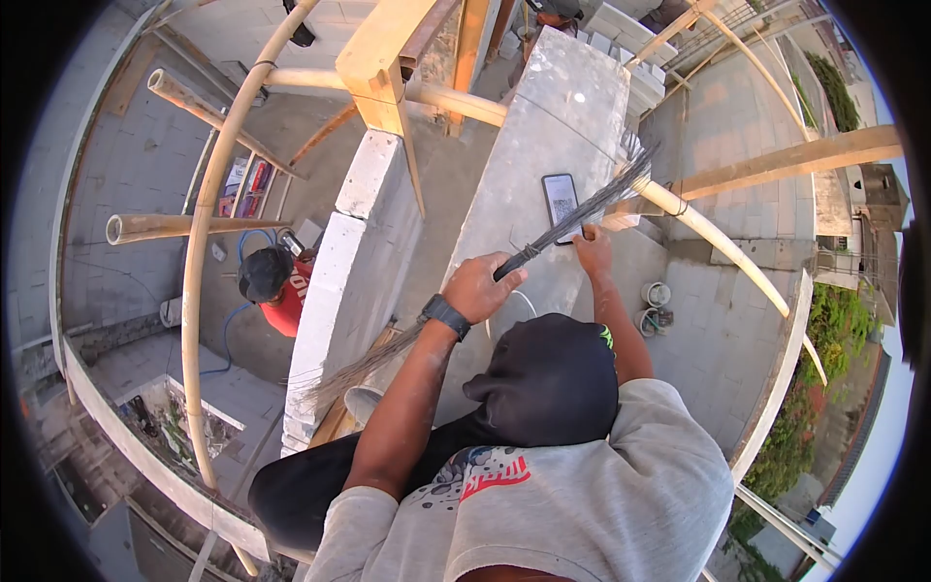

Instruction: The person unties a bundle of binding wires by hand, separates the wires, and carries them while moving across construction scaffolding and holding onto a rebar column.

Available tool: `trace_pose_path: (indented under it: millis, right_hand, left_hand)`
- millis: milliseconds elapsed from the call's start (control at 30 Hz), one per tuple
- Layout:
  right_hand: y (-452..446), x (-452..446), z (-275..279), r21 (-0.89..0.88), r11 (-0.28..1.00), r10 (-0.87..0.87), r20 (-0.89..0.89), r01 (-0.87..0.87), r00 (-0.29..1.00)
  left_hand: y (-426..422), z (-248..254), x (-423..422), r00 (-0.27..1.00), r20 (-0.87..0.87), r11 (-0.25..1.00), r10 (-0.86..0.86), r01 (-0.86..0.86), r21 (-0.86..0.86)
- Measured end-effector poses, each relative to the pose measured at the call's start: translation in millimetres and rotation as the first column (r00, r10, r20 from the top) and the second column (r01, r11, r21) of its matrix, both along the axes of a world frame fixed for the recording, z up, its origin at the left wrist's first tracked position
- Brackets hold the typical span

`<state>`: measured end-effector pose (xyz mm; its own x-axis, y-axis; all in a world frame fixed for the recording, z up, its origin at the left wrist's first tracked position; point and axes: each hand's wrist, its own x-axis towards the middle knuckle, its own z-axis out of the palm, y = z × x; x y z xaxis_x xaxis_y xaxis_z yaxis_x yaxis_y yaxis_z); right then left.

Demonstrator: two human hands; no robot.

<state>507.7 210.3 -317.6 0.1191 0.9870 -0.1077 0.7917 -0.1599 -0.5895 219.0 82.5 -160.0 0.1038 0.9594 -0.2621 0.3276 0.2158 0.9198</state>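
Left hand has its grip clamped round a wire bundle; right hand is at the phone's lower edge, can't tell if pinching. Phone's on the concrete slab, so I'd guess a phone-handling step; working the wire would need that right hand free. Screen looks QR-ish; T-shirt's red lettering, unreadable.

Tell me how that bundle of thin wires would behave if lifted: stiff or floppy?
The wire bundle is probably fairly stiff lengthwise, since it runs nearly straight beyond the left hand. Its tips may spring and snag, as they fan apart.
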Motion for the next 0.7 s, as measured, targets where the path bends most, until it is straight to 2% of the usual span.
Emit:
trace_pose_path:
  millis: [233,367,467,533,567,633,667,700]
  right_hand:
    - [4.4,-3.9,23.5,-0.1,0.994,-0.045,0.013,0.046,0.999]
    - [13.5,-13.4,60.0,-0.049,0.996,-0.069,0.013,0.07,0.998]
    - [30.6,-22.0,106.5,0.023,0.999,0.038,-0.023,-0.038,0.999]
    - [41.6,-31.2,149.4,-0.111,0.975,0.184,-0.081,-0.193,0.98]
    - [41.1,-39.6,176.1,-0.099,0.975,0.193,-0.075,-0.2,0.978]
    - [35.0,-61.4,228.5,-0.154,0.908,0.398,0.032,-0.389,0.917]
    - [38.4,-64.9,244.0,-0.27,0.874,0.463,0.217,-0.403,0.86]
    - [34.8,-76.0,264.2,-0.262,0.869,0.478,0.221,-0.42,0.85]
  left_hand:
    - [3.1,9.4,-2.3,0.998,-0.034,0.998,-0.051,0.05,-0.023]
    - [6.1,18.6,-6.8,0.998,-0.024,0.998,-0.055,0.055,-0.007]
    - [9.0,24.2,-10.6,0.995,-0.057,0.996,-0.086,0.087,0.012]
    - [12.0,33.0,-12.0,0.998,-0.027,0.997,-0.057,0.058,0.044]
    - [13.7,36.6,-13.2,0.999,-0.024,0.997,-0.049,0.05,0.058]
    - [17.2,43.2,-17.4,0.998,-0.047,0.995,-0.04,0.044,0.087]
    - [19.3,48.1,-20.5,0.999,-0.047,0.995,-0.022,0.026,0.098]
    - [21.0,54.2,-24.1,1.0,-0.012,0.996,-0.011,0.012,0.09]
